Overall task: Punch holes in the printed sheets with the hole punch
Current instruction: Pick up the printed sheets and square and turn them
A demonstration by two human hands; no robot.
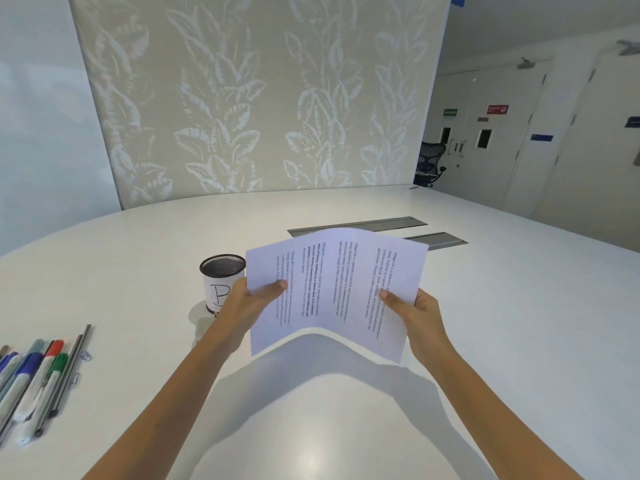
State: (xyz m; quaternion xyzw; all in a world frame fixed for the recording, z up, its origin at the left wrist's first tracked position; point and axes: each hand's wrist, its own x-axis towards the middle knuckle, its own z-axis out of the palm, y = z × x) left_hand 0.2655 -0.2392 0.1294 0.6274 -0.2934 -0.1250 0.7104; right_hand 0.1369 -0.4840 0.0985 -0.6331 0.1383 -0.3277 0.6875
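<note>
Sheets: printed sheets (334,289), a thin stack held in the air above the table (502,306), bowed upward along the middle, text lines running sideways to the viewer.
Left hand: left hand (247,303) closed on the stack's left edge, thumb on top over the print, other fingers hidden beneath.
Right hand: right hand (414,311) closed on the stack's right edge, thumb on top (same pinch as the other side).
Pen cup: black mesh pen cup (221,282) with a white label bearing a hand-drawn letter, standing just beyond the left hand, partly hidden by it.
Markers: markers (34,382) with blue, red and green caps, lying in a row well to the left of the left forearm.
Cable hatches: two grey cable hatches (367,225) set in the tabletop, beyond the sheets.
Office chair: black mesh office chair (429,164), far beyond the right hand.
</note>
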